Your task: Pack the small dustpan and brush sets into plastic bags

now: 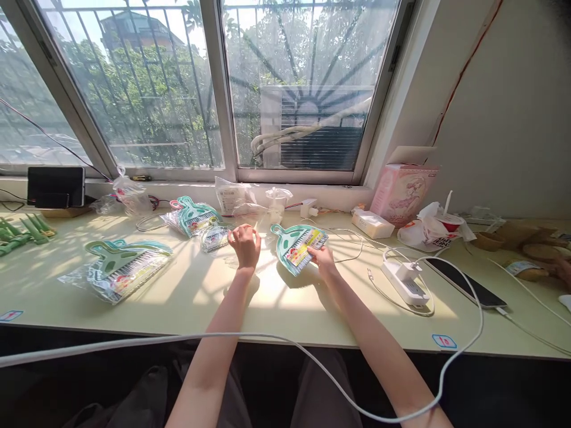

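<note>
My right hand (322, 260) grips the lower right edge of a small teal dustpan and brush set (292, 242), which has a yellow printed label across it. The set is tilted just above the sunlit table. To its left, my left hand (245, 244) is raised with the fingers curled together; whatever they hold, if anything, is too small to make out. Beside that hand lies a small bagged set (215, 238). Behind it are more teal dustpan sets (195, 215) in plastic. A stack of wrapped dustpan sets (127, 267) rests farther left.
A white power strip (405, 284) with cables and a black phone (466, 282) lie to the right. A white cable loops across the foreground over my arms. Along the window stand a plastic cup (276, 208), a white box (373, 223) and a pink box (404, 193).
</note>
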{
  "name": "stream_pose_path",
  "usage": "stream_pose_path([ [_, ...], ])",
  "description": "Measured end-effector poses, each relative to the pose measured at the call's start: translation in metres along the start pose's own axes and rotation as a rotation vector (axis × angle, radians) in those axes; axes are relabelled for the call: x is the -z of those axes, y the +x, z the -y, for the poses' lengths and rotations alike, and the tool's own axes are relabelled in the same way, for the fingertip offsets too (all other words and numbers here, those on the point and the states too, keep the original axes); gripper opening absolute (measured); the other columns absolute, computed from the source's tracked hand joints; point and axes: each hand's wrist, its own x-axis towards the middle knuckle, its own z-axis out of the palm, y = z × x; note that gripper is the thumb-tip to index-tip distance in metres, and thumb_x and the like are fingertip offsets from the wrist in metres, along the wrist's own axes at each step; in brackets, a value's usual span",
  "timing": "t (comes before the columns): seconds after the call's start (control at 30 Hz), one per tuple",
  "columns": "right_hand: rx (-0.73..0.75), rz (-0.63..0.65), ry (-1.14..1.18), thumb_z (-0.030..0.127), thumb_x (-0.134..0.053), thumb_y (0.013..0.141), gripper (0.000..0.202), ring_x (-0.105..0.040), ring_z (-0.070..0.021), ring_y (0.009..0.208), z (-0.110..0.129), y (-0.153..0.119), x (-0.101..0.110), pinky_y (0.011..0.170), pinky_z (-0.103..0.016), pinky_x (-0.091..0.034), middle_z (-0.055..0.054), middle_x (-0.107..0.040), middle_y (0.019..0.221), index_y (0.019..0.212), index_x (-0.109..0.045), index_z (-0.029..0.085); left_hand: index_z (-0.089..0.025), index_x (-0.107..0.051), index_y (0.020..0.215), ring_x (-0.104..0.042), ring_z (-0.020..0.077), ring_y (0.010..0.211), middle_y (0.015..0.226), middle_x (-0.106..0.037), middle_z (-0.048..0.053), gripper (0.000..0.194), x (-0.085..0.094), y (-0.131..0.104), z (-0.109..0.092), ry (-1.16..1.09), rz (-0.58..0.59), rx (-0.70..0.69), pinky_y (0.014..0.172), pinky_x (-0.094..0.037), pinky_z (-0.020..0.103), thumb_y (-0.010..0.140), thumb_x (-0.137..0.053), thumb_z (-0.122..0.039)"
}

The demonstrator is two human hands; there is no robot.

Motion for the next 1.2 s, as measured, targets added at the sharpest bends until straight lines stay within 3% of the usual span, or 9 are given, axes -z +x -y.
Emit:
stream_pose_path([
  [0.13, -0.09, -0.027, -0.077, 0.025, -0.097, 0.07, 0.032, -0.083, -0.0476, 0.131, 0.009, 0.001, 0.004, 0.117, -0.063, -0.069, -0.014, -0.09, 0.101, 0.097, -0.08, 0.025, -0.021, -0.079, 0.106, -0.062, 0.0438, 0.149, 0.145, -0.077, 0.022, 0.025, -0.006, 0.0, 0.004, 0.044, 0.055, -0.005, 0.143, -0.023, 0.074, 0.107, -0.054, -0.019],
  [0.3, -0.143, 0.139, -0.101, 0.016, -0.093, 0.07, 0.023, -0.085, -0.046, 0.126, 0.024, 0.004, 0.013, 0.114, -0.058, -0.07, -0.014, -0.091, 0.099, 0.087, -0.08, 0.024, -0.023, -0.08, 0.106, -0.059, 0.0423, 0.158, 0.154, -0.074, 0.022, 0.027, -0.015, -0.001, 0.006, -0.004, 0.084, -0.093, 0.145, -0.021, 0.077, 0.102, -0.055, -0.015],
  [0.47, -0.018, 0.071, -0.043, 0.018, -0.096, 0.069, 0.03, -0.085, -0.047, 0.123, 0.034, 0.016, 0.034, 0.116, -0.068, -0.068, -0.01, -0.088, 0.092, 0.091, -0.078, 0.027, -0.022, -0.08, 0.104, -0.051, 0.0435, 0.167, 0.162, -0.07, 0.023, 0.028, -0.015, -0.001, 0.012, 0.025, 0.096, -0.05, 0.145, -0.011, 0.083, 0.101, -0.054, -0.011],
  [0.6, 0.055, 0.067, 0.008, 0.025, -0.099, 0.071, 0.032, -0.085, -0.0446, 0.122, 0.034, 0.024, 0.042, 0.115, -0.066, -0.068, -0.008, -0.089, 0.096, 0.096, -0.079, 0.03, -0.023, -0.08, 0.099, -0.047, 0.0435, 0.169, 0.162, -0.068, 0.023, 0.024, -0.015, -0.002, 0.012, 0.063, 0.208, -0.028, 0.147, -0.009, 0.079, 0.097, -0.061, -0.009],
  [0.73, -0.045, 0.167, -0.052, 0.023, -0.103, 0.063, 0.034, -0.088, -0.0429, 0.11, 0.019, 0.025, 0.035, 0.11, -0.06, -0.071, -0.009, -0.089, 0.092, 0.088, -0.079, 0.026, -0.025, -0.078, 0.092, -0.052, 0.0443, 0.164, 0.156, -0.072, 0.022, 0.02, -0.018, -0.004, 0.007, 0.058, 0.255, -0.053, 0.146, -0.011, 0.081, 0.1, -0.062, -0.015],
  [0.9, -0.097, 0.153, -0.16, 0.025, -0.105, 0.061, 0.034, -0.089, -0.0378, 0.096, -0.001, 0.027, 0.022, 0.1, -0.056, -0.074, -0.006, -0.086, 0.08, 0.078, -0.076, 0.027, -0.026, -0.078, 0.1, -0.063, 0.042, 0.151, 0.145, -0.079, 0.018, 0.023, -0.018, -0.002, 0.009, 0.048, 0.152, -0.04, 0.145, -0.015, 0.081, 0.103, -0.058, -0.016],
  [1.03, -0.09, 0.157, -0.162, 0.028, -0.107, 0.06, 0.037, -0.088, -0.0412, 0.107, 0.0, 0.021, 0.013, 0.102, -0.058, -0.074, -0.009, -0.087, 0.088, 0.081, -0.077, 0.026, -0.026, -0.077, 0.104, -0.07, 0.0378, 0.141, 0.136, -0.081, 0.017, 0.024, -0.019, -0.001, 0.008, 0.055, 0.162, -0.102, 0.145, -0.027, 0.071, 0.105, -0.057, -0.014],
  [1.2, 0.012, 0.123, -0.119, 0.033, -0.108, 0.064, 0.04, -0.083, -0.043, 0.126, 0.001, 0.002, -0.004, 0.109, -0.059, -0.071, -0.013, -0.09, 0.108, 0.091, -0.079, 0.026, -0.027, -0.075, 0.104, -0.073, 0.0321, 0.136, 0.133, -0.081, 0.015, 0.032, -0.024, -0.007, -0.007, -0.006, 0.253, -0.32, 0.142, -0.039, 0.062, 0.105, -0.051, -0.005],
])
